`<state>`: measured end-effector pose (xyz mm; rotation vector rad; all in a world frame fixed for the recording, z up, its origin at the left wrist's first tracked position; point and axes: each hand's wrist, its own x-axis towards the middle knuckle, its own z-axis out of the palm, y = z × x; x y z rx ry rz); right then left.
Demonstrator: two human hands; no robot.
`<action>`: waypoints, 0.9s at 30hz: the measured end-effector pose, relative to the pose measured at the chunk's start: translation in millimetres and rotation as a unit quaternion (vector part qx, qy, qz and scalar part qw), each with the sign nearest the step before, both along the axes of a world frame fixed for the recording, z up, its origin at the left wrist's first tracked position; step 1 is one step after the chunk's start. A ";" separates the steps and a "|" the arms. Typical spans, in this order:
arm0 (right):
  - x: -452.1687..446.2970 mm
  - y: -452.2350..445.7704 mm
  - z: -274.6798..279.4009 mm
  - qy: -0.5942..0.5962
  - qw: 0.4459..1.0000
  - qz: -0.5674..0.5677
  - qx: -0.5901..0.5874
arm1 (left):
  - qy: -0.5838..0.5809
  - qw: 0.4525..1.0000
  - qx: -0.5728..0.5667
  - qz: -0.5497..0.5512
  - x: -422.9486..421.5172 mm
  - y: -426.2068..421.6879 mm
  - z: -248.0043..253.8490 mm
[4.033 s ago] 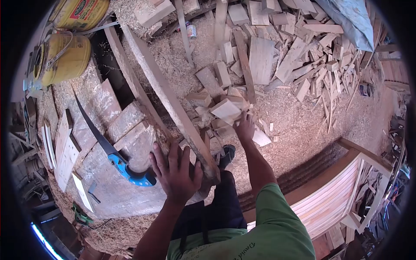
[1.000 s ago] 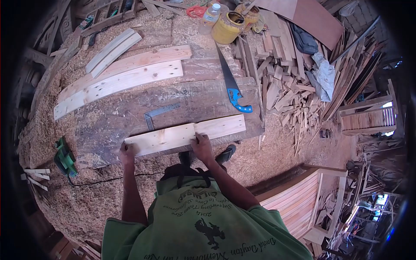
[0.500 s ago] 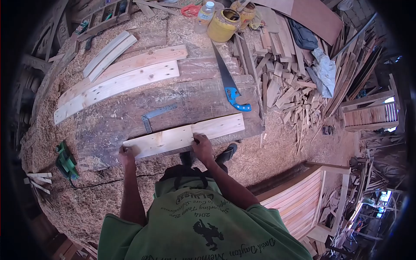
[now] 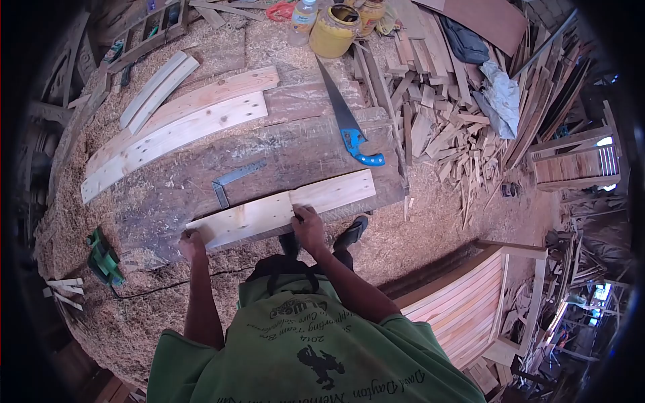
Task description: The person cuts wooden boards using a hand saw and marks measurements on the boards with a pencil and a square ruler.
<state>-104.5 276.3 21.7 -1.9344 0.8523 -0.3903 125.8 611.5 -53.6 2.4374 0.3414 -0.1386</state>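
Note:
Along the near edge of the workbench, a pale wooden board lies end to end with a second pale board. My left hand is closed on the left end of the first board. At the seam between the two, my right hand grips the first board's near edge with bent fingers; its thumb is partly hidden. A metal try square rests just beyond the boards. Farther right lies a handsaw with a blue handle, its blade pointing away from me.
Curved boards lie at the far left of the bench. A yellow container and a plastic bottle stand at the back. A green power planer sits in shavings at left. Wood offcuts are heaped at right, a slatted wooden frame below.
The whole view has shifted slightly, so the bench items appear a little farther left. Both hands stay on the board, and its position on the bench looks nearly the same.

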 end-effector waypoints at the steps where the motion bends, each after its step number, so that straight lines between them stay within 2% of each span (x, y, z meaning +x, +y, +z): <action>1: 1.1 -0.9 1.5 0.003 1.000 0.002 0.005 | -0.003 1.000 -0.005 -0.003 0.7 3.6 -4.1; 5: 0.7 0.2 -0.2 0.003 1.000 0.001 0.009 | 0.012 1.000 0.014 0.007 4.8 9.4 -20.6; 8: 2.5 0.5 -0.8 0.007 1.000 -0.001 0.005 | -0.019 0.990 0.132 -0.037 -16.3 -15.2 21.2; 10: 4.3 0.9 1.0 0.009 1.000 -0.002 0.003 | -0.032 0.963 0.266 -0.030 -23.1 -39.4 19.8; 12: 4.6 1.6 3.4 0.009 1.000 -0.001 -0.003 | -0.039 0.942 0.331 0.037 -25.8 -66.5 17.7; 14: 3.8 1.6 7.9 0.018 1.000 -0.001 0.016 | -0.040 0.930 0.327 0.165 -24.6 -94.7 14.6; 18: 5.9 -9.6 8.2 0.055 0.997 0.058 -0.014 | -0.048 0.910 0.363 0.192 -26.9 -107.1 8.4; 19: 4.0 -10.8 8.5 0.036 0.998 0.018 0.049 | -0.071 0.910 0.359 0.197 -29.0 -106.2 5.7; 21: 12.5 -22.0 66.8 -0.010 0.983 -0.062 0.171 | -0.095 0.909 0.350 0.207 -22.4 -109.0 4.2; 23: 13.7 -54.9 185.1 -0.132 0.952 -0.088 0.264 | -0.087 0.907 0.351 0.214 -25.4 -110.0 7.2; 24: 5.9 -68.5 234.6 -0.239 0.940 -0.088 0.225 | -0.085 0.906 0.355 0.214 -26.6 -110.6 7.8; 25: -2.8 -74.0 285.9 -0.347 0.921 -0.109 0.138 | -0.084 0.904 0.359 0.215 -26.4 -111.5 8.4; 27: -19.9 -85.5 388.7 -0.525 0.838 -0.131 -0.073 | -0.069 0.903 0.370 0.209 -24.6 -112.6 14.9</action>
